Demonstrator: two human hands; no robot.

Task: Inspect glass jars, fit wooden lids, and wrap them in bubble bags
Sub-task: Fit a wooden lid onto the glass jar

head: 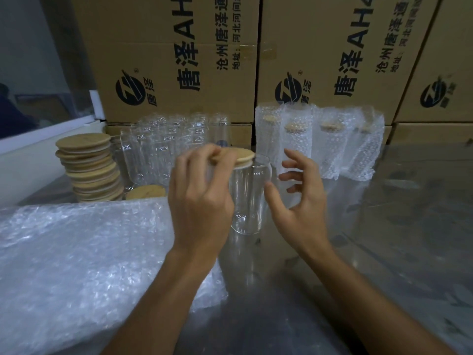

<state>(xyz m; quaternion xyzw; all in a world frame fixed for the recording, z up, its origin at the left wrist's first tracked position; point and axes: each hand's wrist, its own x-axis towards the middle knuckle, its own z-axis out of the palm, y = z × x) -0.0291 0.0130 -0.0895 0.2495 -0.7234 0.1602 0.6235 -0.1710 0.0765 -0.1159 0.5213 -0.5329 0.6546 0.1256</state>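
The left hand point(199, 198) holds a wooden lid point(236, 156) in a narrow grip of its fingertips, tilted over the mouth of the jar point(249, 198) in the middle of the frame; the lid touches the rim on the left side. The right hand point(298, 198) is just beside the jar, fingers spread wide and loosely bent, holding nothing. The jar stands upright on the shiny table point(396, 226).

At lower left a pile of bubble bags point(84, 265) lies flat, reaching under the left forearm. Behind it, at middle left, stands a leaning stack of lids point(89, 167), about ten or more, with one more lid point(146, 192) beside it. Behind the hands is a cluster of bare jars point(163, 147); their number I cannot tell. At upper right stand four wrapped jars point(330, 142). Three cartons point(179, 60) with printing close the back.
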